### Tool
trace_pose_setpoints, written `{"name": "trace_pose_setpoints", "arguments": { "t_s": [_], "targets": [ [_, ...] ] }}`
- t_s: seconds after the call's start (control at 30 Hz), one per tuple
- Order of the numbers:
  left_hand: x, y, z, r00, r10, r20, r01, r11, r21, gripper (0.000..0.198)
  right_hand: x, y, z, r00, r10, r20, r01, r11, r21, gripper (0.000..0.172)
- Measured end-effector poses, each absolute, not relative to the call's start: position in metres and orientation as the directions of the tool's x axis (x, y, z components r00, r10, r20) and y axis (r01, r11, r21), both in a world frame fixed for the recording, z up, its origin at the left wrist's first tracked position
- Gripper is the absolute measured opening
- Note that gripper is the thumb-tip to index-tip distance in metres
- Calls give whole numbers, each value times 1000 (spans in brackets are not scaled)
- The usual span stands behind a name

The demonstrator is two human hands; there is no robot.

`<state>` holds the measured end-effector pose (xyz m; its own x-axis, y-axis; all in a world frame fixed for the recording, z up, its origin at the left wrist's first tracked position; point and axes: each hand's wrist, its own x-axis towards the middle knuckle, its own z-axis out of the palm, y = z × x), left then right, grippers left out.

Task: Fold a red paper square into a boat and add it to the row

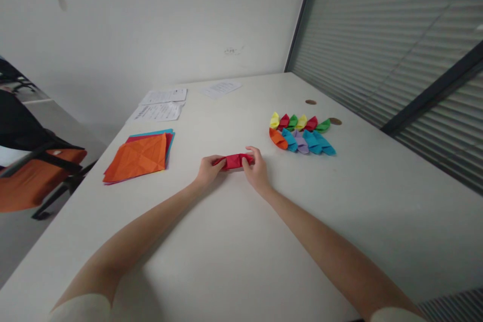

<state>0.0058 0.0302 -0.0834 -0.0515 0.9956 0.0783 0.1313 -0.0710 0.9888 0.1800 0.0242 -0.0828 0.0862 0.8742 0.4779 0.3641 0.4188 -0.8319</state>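
A folded red paper piece (234, 161) lies on the white table (234, 256) in the middle of the view. My left hand (207, 170) pinches its left end. My right hand (256, 168) pinches its right end, fingers closed over the fold. To the left lies a stack of creased coloured paper sheets (138, 157) with an orange sheet on top. To the right, several folded paper boats (302, 133) in yellow, red, green, orange, blue and purple lie in two rows.
Printed white sheets (162, 105) lie at the table's far left, and one more printed sheet (221, 88) near the wall. Two round holes (311, 102) mark the tabletop by the blinds. An orange and black chair (33, 171) stands off the left edge.
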Motion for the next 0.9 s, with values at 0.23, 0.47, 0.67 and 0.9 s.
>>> {"name": "trace_pose_setpoints", "arguments": {
  "t_s": [0.23, 0.47, 0.67, 0.9],
  "targets": [
    [8, 24, -74, 19, 999, 40, 6, -40, 999, 38, 182, 26, -83, 77, 926, 369, 328, 326, -887, 22],
    [-4, 27, -77, 61, 941, 332, 440, -324, 838, 15, 193, 33, -86, -36, 919, 393, 570, 342, -747, 6],
    [-11, 37, -84, 214, 925, 313, 662, -374, 649, 23, 198, 34, -86, -152, 887, 436, 684, 413, -601, 10],
    [-10, 36, -78, 269, 942, 200, 752, -335, 567, 17, 194, 28, -81, -203, 927, 317, 734, 358, -577, 6]
  ]
}}
